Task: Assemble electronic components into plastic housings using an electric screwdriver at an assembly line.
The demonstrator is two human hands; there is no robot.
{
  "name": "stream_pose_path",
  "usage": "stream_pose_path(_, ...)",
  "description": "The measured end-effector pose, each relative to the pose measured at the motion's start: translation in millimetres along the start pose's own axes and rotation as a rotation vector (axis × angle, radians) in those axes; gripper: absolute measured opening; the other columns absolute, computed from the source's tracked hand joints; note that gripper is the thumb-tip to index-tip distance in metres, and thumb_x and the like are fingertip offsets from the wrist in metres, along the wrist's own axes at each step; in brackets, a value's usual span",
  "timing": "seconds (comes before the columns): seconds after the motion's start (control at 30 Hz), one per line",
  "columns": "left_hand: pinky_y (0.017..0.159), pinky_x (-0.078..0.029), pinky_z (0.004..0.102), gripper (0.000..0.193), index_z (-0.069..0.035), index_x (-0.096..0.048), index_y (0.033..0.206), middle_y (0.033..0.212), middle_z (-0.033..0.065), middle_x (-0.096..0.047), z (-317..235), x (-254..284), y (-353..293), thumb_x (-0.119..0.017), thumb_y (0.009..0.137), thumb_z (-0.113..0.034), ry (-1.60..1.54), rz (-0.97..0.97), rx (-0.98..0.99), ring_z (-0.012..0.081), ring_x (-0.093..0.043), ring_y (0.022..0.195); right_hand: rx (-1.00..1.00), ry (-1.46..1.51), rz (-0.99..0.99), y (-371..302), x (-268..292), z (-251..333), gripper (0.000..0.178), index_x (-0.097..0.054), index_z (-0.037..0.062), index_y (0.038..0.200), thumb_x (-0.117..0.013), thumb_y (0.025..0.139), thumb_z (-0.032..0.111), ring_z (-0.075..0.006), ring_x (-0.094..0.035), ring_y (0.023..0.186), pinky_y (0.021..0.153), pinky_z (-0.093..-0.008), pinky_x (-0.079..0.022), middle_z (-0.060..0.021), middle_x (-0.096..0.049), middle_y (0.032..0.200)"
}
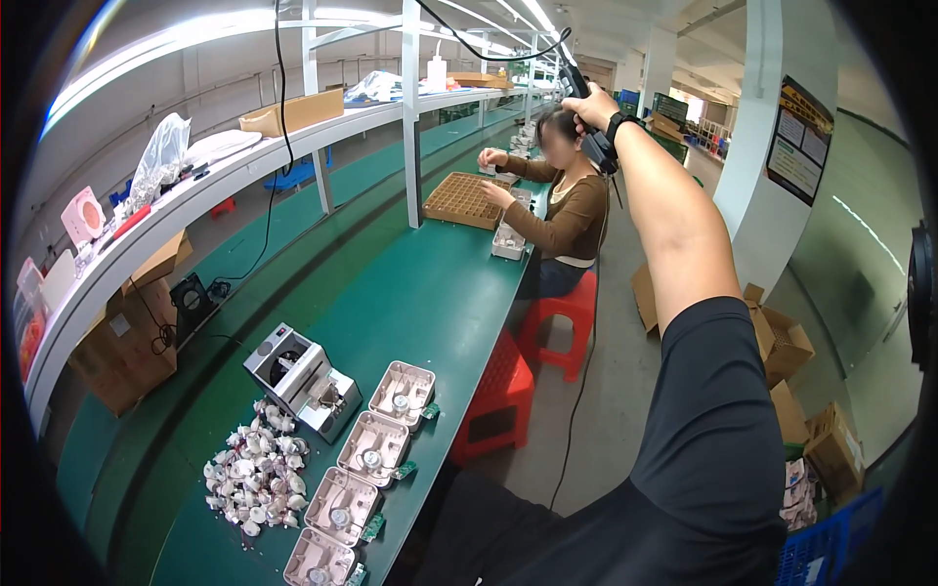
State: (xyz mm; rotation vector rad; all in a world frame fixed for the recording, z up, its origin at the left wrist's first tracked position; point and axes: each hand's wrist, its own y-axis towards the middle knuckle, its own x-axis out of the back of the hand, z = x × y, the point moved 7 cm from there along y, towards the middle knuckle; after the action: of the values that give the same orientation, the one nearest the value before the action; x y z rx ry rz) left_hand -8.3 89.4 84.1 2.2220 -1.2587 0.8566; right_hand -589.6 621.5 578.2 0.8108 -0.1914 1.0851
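Note:
My right arm reaches up and forward, a black band around the wrist. High in the view, my right hand is closed around a long black powered screwdriver. A black cable curves in the air beside the tool's upper end. Far below the hand, a row of pale pink housings with small green circuit boards lies along the bench edge. To their left stand a grey machine and a heap of small white parts with wires. My left hand is out of view.
A co-worker sits ahead at the green bench, hands over a brown divided tray. Red stools stand at the bench's right side. A white shelf runs along the left; cardboard boxes are at right.

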Motion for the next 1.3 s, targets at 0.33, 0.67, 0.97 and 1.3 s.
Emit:
stream_pose_path(0.33, 0.084, -0.055, 0.0387, 0.038, -0.008, -0.068, 0.124, 0.103, 0.0133, -0.074, -4.7, 7.4, -1.2, -0.076, 0.089, -0.024, -0.018, 0.008, 0.072, 0.0306, -0.070, 0.095, 0.008, -0.068, -0.023, -8.1, -1.0, 12.4, 0.057, -0.053, -0.0103, 0.117, -0.077, 0.079, 0.025, -0.0154, -0.063, 0.048, 0.047, -0.0305, -0.053, -0.0082, -0.066, 0.065)
stream_pose_path(0.67, 0.077, -0.052, 0.0400, 0.033, -0.007, -0.067, 0.117, 0.091, 0.0086, -0.070, -23.4, 9.6, 24.2, -0.074, 0.086, -0.015, 0.053, -0.053, -0.057, 0.0297, -0.066, 0.086, -0.061, -0.046, 0.211, 60.8, -12.5, -53.7, 0.044, -0.065, 0.0046, 0.087, -0.068, 0.091, 0.048, -0.0146, -0.051, 0.047, 0.045, -0.0305, -0.039, -0.0015, -0.050, 0.060)
stream_pose_path(0.97, 0.083, -0.053, 0.0389, 0.037, -0.009, -0.070, 0.115, 0.099, 0.0096, -0.071, -87.0, 22.6, 71.7, -0.079, 0.080, -0.015, 0.018, -0.160, -0.323, 0.0299, -0.068, 0.091, -0.044, -0.132, 0.234, 152.6, 14.4, -117.5, 0.046, -0.061, 0.0093, 0.097, -0.069, 0.090, 0.054, -0.0153, -0.054, 0.047, 0.043, -0.0319, -0.043, -0.0007, -0.050, 0.059)
stream_pose_path(1.3, 0.109, -0.040, 0.0471, 0.043, -0.011, -0.070, 0.116, 0.136, 0.0117, -0.056, -85.4, 33.4, 150.4, -0.081, 0.076, -0.023, 0.326, -0.024, -0.399, 0.0305, -0.048, 0.132, 0.015, 0.176, 0.409, 133.0, -38.1, -91.0, 0.036, -0.060, 0.0086, 0.094, -0.063, 0.097, 0.044, -0.0125, -0.053, 0.052, 0.050, -0.0273, -0.040, -0.0003, -0.053, 0.067)
